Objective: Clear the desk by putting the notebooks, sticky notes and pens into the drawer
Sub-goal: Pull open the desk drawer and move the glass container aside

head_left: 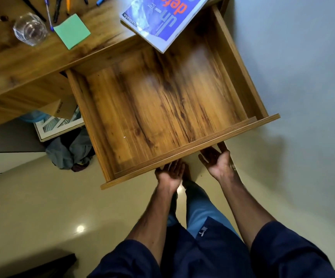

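Observation:
The wooden drawer [190, 152] is pulled far out of the desk [18, 65] and holds nothing. My left hand [169, 175] is palm up with its fingertips hooked under the drawer's front panel. My right hand [216, 160] is palm up just below the same panel, fingers spread and thumb touching its edge. A blue-covered notebook [160, 19] lies on the desk corner and overhangs the back of the drawer. A green sticky-note pad [72, 31] lies on the desk to its left. Several pens [50, 11] lie at the desk's far edge, partly cut off.
A clear drinking glass [30, 29] stands on the desk beside the sticky notes. Under the desk lie a framed picture [58, 125], a cardboard box [65, 110] and bundled cloth [70, 151]. A pale wall is to the right, glossy floor tiles below.

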